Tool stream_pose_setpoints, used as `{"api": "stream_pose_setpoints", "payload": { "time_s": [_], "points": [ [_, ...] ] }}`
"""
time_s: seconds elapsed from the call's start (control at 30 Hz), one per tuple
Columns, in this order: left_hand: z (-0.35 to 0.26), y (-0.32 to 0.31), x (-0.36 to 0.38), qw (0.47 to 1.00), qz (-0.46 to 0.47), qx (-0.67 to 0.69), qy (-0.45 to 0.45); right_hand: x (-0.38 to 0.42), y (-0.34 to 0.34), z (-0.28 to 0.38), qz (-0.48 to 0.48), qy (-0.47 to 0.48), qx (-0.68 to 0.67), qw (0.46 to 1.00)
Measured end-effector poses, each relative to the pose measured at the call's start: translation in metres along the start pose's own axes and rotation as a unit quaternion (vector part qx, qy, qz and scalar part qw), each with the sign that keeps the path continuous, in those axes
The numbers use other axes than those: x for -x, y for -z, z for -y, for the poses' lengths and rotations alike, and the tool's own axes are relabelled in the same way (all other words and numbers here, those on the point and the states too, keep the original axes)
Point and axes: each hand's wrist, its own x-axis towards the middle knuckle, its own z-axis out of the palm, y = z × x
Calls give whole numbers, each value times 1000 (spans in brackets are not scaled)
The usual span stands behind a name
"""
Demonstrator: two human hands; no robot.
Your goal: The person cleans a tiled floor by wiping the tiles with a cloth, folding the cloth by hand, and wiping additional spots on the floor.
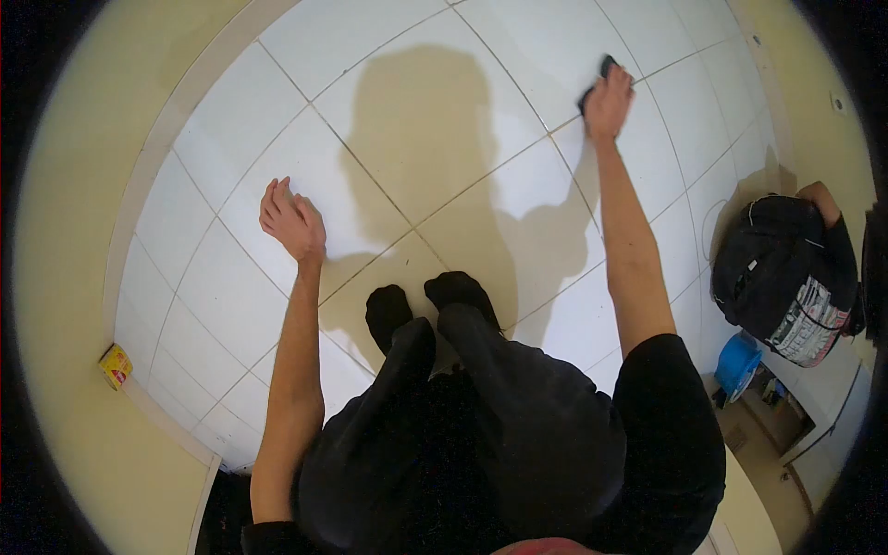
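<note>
My right hand [609,100] is stretched far forward at the upper right, its fingers over a dark object [585,99] on the white tiled floor [536,231]. The object's dark ends show on both sides of the hand; what it is I cannot make out. On the left, my left hand [292,220] is low over the tiles or on them, fingers loosely bent and apart, holding nothing.
My feet in black socks [388,314] are between my arms. A black bag [772,268] lies at the right, with a blue object [737,363] below it. A yellow packet [116,366] is by the left wall [69,231]. My shadow falls across the tiles.
</note>
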Motion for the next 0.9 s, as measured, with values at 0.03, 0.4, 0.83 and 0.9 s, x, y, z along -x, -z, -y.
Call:
{"api": "stream_pose_setpoints", "payload": {
  "time_s": [0.03, 0.4, 0.83, 0.9],
  "points": [
    [-1, 0, 1, 1000, -2, 1, -3, -4, 3, 33, 7, 11, -23, 1000],
    [1, -2, 0, 1000, -2, -5, -4, 74, -34, 298, 65, 233, -138, 960],
    [5, -4, 1, 1000, -3, 0, -9, 167, 61, 282, 253, 311, -368, 839],
    [4, -5, 1, 1000, -5, -12, -12, 182, 94, 247, 270, 270, -387, 839]
  ]
}}
